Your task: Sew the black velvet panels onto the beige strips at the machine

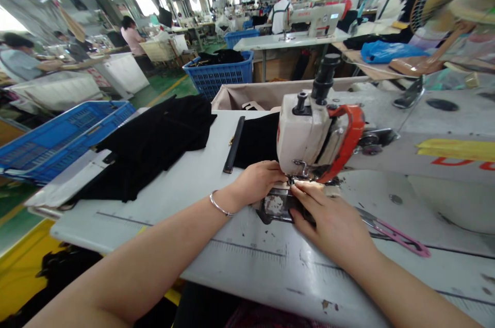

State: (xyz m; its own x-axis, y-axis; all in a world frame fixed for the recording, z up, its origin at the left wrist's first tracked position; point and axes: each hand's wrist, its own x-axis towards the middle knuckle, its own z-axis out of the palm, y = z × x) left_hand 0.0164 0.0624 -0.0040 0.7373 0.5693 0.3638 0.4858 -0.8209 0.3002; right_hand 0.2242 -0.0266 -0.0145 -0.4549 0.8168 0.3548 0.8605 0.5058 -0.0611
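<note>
Your left hand (258,181) and right hand (335,218) sit close together at the sewing machine (299,132); whether they pinch anything, I cannot tell. Black fabric (257,138) lies just beyond your left, a pink-handled tool (404,235) beside your right.

2 hands (261,181) at 1 sewing machine (299,132).

A cloth heap (154,142) lies on the table (166,189) left of the sewing machine (299,132), a crate (222,80) beyond.

sewing machine (406,124) cut off at right, fan (427,5) blurred, yellow bin (21,274) cropped left
</note>
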